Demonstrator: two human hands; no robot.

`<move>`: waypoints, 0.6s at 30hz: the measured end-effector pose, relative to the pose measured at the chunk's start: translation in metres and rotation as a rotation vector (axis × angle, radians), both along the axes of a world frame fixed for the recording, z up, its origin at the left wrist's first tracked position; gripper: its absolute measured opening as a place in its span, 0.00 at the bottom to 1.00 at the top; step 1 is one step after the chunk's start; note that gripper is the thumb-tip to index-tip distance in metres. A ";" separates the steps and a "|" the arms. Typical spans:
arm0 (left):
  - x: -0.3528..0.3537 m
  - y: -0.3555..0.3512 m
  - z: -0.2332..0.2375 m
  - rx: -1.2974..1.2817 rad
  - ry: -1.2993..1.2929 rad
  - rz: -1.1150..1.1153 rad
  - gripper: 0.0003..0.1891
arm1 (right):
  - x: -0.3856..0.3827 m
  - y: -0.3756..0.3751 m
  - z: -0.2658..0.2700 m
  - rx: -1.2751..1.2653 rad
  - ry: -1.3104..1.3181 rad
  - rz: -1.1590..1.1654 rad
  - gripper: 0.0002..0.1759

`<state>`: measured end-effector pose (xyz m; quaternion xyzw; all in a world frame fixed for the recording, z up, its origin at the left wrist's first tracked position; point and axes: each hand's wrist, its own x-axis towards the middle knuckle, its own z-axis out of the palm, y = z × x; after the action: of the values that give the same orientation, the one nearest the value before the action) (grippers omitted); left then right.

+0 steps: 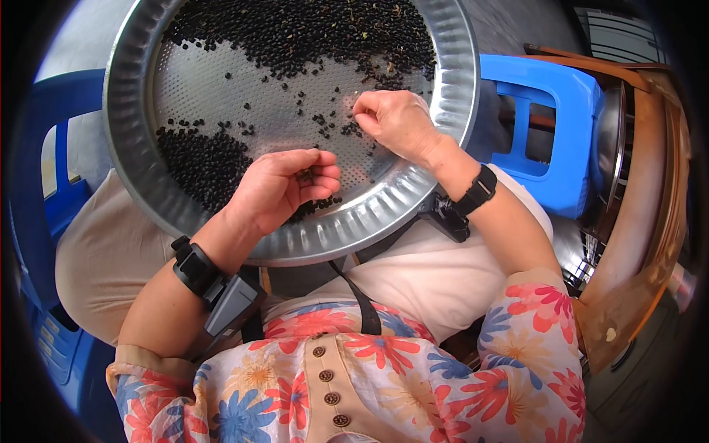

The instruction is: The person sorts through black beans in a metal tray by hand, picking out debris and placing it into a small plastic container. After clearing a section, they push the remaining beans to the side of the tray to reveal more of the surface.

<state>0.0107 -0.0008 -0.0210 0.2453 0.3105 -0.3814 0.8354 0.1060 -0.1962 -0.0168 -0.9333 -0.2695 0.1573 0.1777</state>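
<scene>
A round ribbed metal tray (pixel 354 240) rests across my lap, with small black beans (pixel 295 33) heaped along its far side. A second heap of black beans (pixel 199 166) lies at the near left, and single beans are scattered between the two. My left hand (pixel 284 184) is over the near side of the tray, palm partly upward. Its fingers are curled around small brownish-green bits of debris (pixel 305 175). Farther right, my right hand (pixel 395 122) is low over the tray with thumb and fingertips pinched together. Whatever is in that pinch is hidden.
A blue plastic stool (pixel 569 88) stands right of the tray, beside brown wooden furniture (pixel 642 184). Another blue plastic seat (pixel 66 85) is at the left. Black straps with devices (pixel 196 269) are on both wrists.
</scene>
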 end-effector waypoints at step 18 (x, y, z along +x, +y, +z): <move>-0.002 0.002 -0.005 0.010 -0.002 0.025 0.12 | -0.013 0.022 0.011 0.091 0.050 0.046 0.05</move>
<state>0.0086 0.0014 -0.0262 0.2461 0.3148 -0.3689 0.8392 0.0934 -0.1742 -0.0063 -0.9136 -0.2931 0.1722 0.2230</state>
